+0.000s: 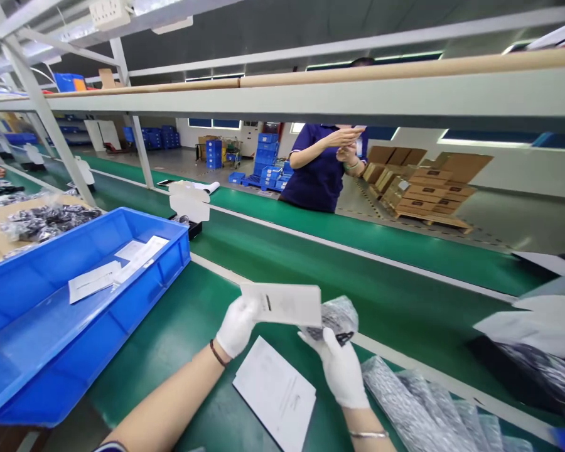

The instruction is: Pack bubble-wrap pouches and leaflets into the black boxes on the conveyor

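Observation:
My left hand [238,325], in a white glove, grips the left edge of a flat white cardboard box [282,304] above the green conveyor belt [207,370]. My right hand [341,367], also gloved, pinches a translucent grey plastic bag [336,316] with a dark item inside, partly hidden behind the box's right end. A printed white paper sheet [275,392] lies on the belt below my hands. To the right, several flat grey bags [419,408] lie overlapping near my right forearm.
A blue plastic crate [164,245] with white papers inside stands left of my hands, beside a carton of bagged black items. A dark box with white flaps sits at right. Beyond a shelf rail, a person in a navy shirt handles something small; stacked cartons and blue crates stand behind.

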The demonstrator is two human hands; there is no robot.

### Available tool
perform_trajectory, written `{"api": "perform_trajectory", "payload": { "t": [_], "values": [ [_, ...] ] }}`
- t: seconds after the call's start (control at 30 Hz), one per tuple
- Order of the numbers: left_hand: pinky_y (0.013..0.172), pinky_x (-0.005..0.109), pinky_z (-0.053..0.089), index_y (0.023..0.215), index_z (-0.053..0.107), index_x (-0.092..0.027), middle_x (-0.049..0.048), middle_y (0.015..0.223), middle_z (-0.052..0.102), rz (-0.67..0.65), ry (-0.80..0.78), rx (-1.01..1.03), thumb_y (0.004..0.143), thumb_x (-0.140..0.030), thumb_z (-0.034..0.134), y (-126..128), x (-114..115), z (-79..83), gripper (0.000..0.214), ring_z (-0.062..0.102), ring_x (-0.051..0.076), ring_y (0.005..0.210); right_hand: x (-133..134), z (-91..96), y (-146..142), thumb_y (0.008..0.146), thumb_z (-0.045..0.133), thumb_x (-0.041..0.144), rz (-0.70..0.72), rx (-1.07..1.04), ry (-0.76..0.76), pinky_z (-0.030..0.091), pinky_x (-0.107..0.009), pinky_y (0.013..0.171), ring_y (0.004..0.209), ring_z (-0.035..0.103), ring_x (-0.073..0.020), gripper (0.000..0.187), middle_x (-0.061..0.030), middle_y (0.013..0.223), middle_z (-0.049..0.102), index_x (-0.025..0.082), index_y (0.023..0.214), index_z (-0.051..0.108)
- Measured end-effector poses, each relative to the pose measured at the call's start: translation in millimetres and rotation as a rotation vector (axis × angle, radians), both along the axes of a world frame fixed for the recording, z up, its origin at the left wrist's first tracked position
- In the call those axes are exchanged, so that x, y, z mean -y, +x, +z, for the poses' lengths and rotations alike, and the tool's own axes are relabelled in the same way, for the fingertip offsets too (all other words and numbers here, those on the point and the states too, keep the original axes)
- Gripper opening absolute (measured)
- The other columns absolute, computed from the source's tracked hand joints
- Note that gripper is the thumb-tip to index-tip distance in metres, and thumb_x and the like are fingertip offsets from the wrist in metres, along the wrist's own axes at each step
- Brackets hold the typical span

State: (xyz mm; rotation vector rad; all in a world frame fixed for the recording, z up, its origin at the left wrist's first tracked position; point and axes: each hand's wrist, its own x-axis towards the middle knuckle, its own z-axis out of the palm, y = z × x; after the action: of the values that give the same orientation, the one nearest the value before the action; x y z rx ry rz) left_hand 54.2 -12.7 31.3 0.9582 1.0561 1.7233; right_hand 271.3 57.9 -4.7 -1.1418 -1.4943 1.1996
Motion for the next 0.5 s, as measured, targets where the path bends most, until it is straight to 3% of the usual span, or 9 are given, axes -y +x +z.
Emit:
{"api": "perform_trajectory", "payload": {
  "t": [0.1, 0.2, 0.37, 0.5],
  "values": [
    [0.072, 0.04, 0.06, 0.113, 0.068, -0.012, 0.0177, 0.111, 0.073, 0.061, -0.15, 0.002, 0.076, -0.069, 0.068, -29.7, -15.7, -40.5, 0.069, 0.071, 0.03, 0.089, -14.0, -9.2, 4.4, 0.079, 0.067, 0.066, -0.095, -0.238, -0.182, 0.064, -0.05, 0.088, 0.112, 0.067, -0.0379, 0.067, -0.0144, 0.129, 0.065, 0.016, 0.124, 0.062],
    [0.073, 0.038, 0.058, 0.106, 0.07, -0.01, 0.0157, 0.105, 0.074, 0.14, -0.231, -0.124, 0.079, -0.061, 0.067, -45.7, -24.8, -64.5, 0.058, 0.07, 0.027, 0.085, -17.9, -16.4, 6.4, 0.072, 0.077, 0.061, -0.164, -0.323, -0.272, 0.064, -0.048, 0.087, 0.104, 0.069, -0.0359, 0.066, -0.0125, 0.127, 0.066, 0.015, 0.118, 0.064],
    [0.098, 0.041, 0.052, 0.105, 0.072, -0.015, 0.0099, 0.111, 0.076, 0.133, -0.244, -0.378, 0.085, -0.036, 0.059, -44.9, -24.6, -65.1, 0.032, 0.068, 0.028, 0.104, -15.7, -16.6, 4.5, 0.074, 0.074, 0.061, -0.168, -0.229, -0.258, 0.061, -0.051, 0.091, 0.106, 0.067, -0.0354, 0.063, -0.0125, 0.121, 0.068, 0.013, 0.115, 0.065],
    [0.104, 0.04, 0.048, 0.101, 0.075, -0.019, 0.0078, 0.113, 0.076, 0.121, -0.26, -0.552, 0.085, -0.028, 0.056, -40.5, -22.6, -61.5, 0.026, 0.068, 0.027, 0.108, -20.4, -26.5, 9.8, 0.08, 0.065, 0.06, -0.215, 0.002, -0.164, 0.054, -0.055, 0.098, 0.113, 0.063, -0.0394, 0.059, -0.0165, 0.121, 0.067, 0.01, 0.112, 0.067]
  ]
}}
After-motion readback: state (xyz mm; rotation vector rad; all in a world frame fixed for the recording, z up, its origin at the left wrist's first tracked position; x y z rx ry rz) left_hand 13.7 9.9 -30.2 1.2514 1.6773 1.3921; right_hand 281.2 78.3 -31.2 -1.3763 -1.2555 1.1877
